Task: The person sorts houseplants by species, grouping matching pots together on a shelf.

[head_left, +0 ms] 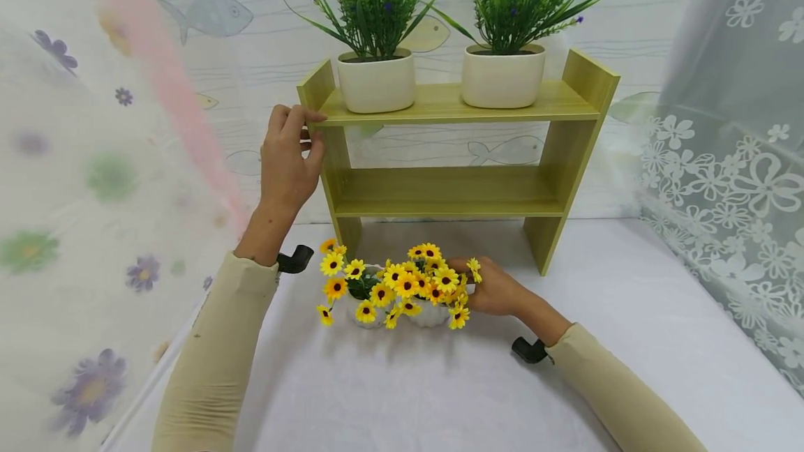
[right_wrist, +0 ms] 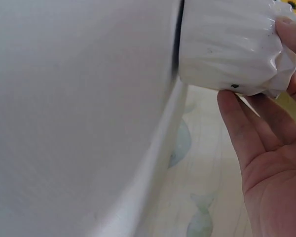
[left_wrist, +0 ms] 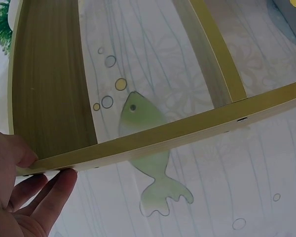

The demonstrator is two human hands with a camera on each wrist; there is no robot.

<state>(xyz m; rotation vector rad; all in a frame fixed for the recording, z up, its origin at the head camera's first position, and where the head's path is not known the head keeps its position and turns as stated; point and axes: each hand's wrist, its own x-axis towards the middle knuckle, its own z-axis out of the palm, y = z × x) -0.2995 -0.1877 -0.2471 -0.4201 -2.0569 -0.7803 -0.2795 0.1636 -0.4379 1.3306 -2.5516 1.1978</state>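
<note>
A light green wooden shelf (head_left: 449, 190) with two boards stands on the white table (head_left: 440, 396). My left hand (head_left: 295, 155) grips its left side panel near the top, thumb on the front edge and fingers behind; in the left wrist view the left hand (left_wrist: 24, 190) pinches the panel edge (left_wrist: 153, 138). A white ribbed pot (head_left: 430, 314) of yellow flowers (head_left: 402, 284) sits on the table in front of the shelf. My right hand (head_left: 493, 291) holds it from the right. In the right wrist view, the right hand (right_wrist: 269, 158) has its thumb and fingers on the pot (right_wrist: 227, 44).
Two white pots with purple-flowered green plants (head_left: 377, 79) (head_left: 502, 75) stand on the top board. The lower board (head_left: 452, 194) is bare. A fish-patterned backdrop (head_left: 207, 16) is behind, with floral curtains at left (head_left: 75, 229) and right (head_left: 741, 180).
</note>
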